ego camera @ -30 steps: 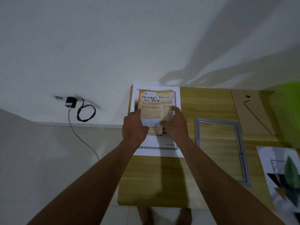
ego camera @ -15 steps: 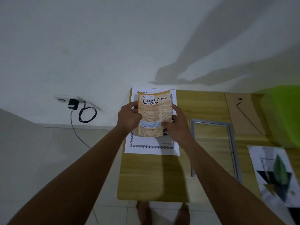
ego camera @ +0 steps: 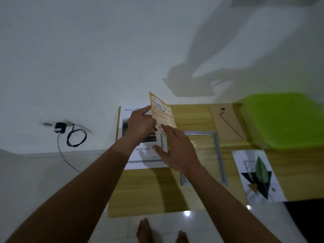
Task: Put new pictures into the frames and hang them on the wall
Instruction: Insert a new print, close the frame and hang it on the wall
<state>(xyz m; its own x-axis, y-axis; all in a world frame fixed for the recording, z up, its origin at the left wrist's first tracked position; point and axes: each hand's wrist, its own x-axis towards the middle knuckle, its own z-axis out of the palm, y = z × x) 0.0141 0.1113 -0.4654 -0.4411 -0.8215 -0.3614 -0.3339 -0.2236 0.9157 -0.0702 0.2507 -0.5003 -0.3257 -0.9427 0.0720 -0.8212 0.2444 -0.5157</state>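
Head view: the orange leaflet (ego camera: pixel 162 114) stands raised and tilted just above the centre of the frame, its top corner up against the white wall (ego camera: pixel 87 50). It is a tan-orange sheet with a darker border, a small round emblem at the top and dense fine print too small to read. Its black heading reads "Perangi Terus Narkoba".

The left hand (ego camera: pixel 142 126) pinches the leaflet at its lower left edge between thumb and curled fingers, with the index finger stretched up along that edge. The right hand (ego camera: pixel 177 149) is spread with straight fingers and holds nothing. Its index tip lies at the leaflet's lower part, and its thumb hovers over the white sheet (ego camera: pixel 140 155).

That sheet lies flat at the upper left corner of the wooden table (ego camera: pixel 140 190). It has a patterned border and a dark photo panel, and "21x29.7CM" is printed below the panel.

Right of the sheet, a silver frame (ego camera: pixel 219 155) lies flat with the table's wood showing through it. Above the frame lies a brown backing board (ego camera: pixel 226 123). At the right edge of the table a leaf print (ego camera: pixel 257 174) shows a green leaf over dark triangles. A green lid (ego camera: pixel 284 120) fills the upper right.

At left, a black charger (ego camera: pixel 59 128) hangs low on the wall beside a coiled cable (ego camera: pixel 77 138). Bare feet (ego camera: pixel 144 230) show at the bottom.
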